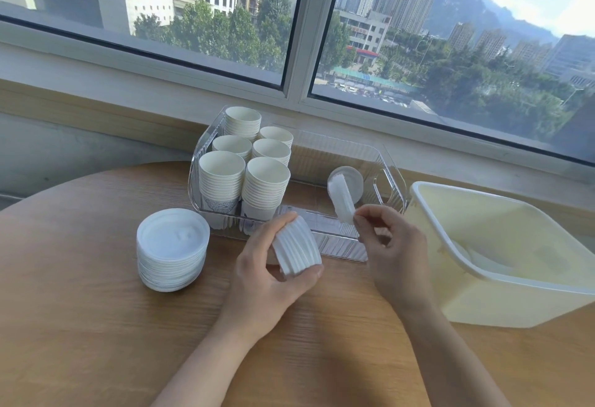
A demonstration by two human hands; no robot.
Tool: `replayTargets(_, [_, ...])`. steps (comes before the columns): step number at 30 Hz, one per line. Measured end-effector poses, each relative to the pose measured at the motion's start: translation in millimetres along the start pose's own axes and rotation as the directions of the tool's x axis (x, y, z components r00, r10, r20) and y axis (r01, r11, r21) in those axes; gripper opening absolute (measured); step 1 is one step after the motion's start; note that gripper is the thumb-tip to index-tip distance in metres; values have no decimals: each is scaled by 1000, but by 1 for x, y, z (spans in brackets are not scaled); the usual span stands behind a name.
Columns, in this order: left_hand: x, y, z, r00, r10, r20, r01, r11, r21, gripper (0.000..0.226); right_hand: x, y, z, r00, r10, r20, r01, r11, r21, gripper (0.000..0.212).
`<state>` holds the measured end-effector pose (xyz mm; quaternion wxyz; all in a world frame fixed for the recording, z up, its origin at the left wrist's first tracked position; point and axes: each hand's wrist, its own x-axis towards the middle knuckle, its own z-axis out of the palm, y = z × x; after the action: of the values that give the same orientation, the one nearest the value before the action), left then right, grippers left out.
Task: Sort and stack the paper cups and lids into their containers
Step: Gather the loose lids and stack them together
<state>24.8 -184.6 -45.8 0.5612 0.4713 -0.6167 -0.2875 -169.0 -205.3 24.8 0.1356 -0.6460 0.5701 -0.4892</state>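
Observation:
My left hand [267, 278] grips a stack of white lids [297, 245] on its side, just in front of the clear bin [391, 175]. My right hand [389, 245] pinches a smaller bunch of lids [342, 199] on edge over the bin's near right part. One lid [352, 179] leans inside the bin behind them. Several stacks of white paper cups [244, 162] fill the bin's left half. A tall pile of lids [172, 249] stands on the table to the left.
A pale yellow plastic tub [483, 278] sits at the right, with a few white items at its bottom. The round wooden table [96, 326] stands against a window sill [128, 68]. Bare tabletop lies in front of my arms.

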Motion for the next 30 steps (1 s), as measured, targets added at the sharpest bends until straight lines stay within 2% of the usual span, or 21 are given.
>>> replayTargets(4, [-2, 4, 0, 1000, -2, 17, 2, 1000, 7, 78, -43, 3, -4, 996, 77, 39, -83, 980, 183, 24])
replayTargets(9, [-5, 10, 2, 997, 7, 73, -9, 1000, 29, 78, -68, 13, -3, 984, 118, 137, -163, 907, 389, 16])
replayTargets(16, [-10, 14, 7, 989, 35, 145, -41, 998, 40, 80, -68, 22, -5, 964, 48, 260, -160, 890, 428, 17])
replayTargets(22, [-10, 13, 6, 988, 43, 147, -50, 998, 48, 79, -66, 26, -9, 937, -22, 347, -112, 925, 362, 21])
replayTargets(24, [-11, 14, 6, 986, 37, 164, -47, 997, 54, 80, -67, 27, -12, 920, -38, 390, -101, 939, 330, 17])
replayTargets(27, [-11, 14, 6, 981, 27, 193, -37, 998, 45, 79, -67, 31, -16, 909, -32, 415, -101, 951, 294, 15])
replayTargets(30, [-12, 14, 5, 976, 21, 215, -32, 998, 50, 77, -67, 31, -17, 916, 29, 401, -185, 916, 356, 22])
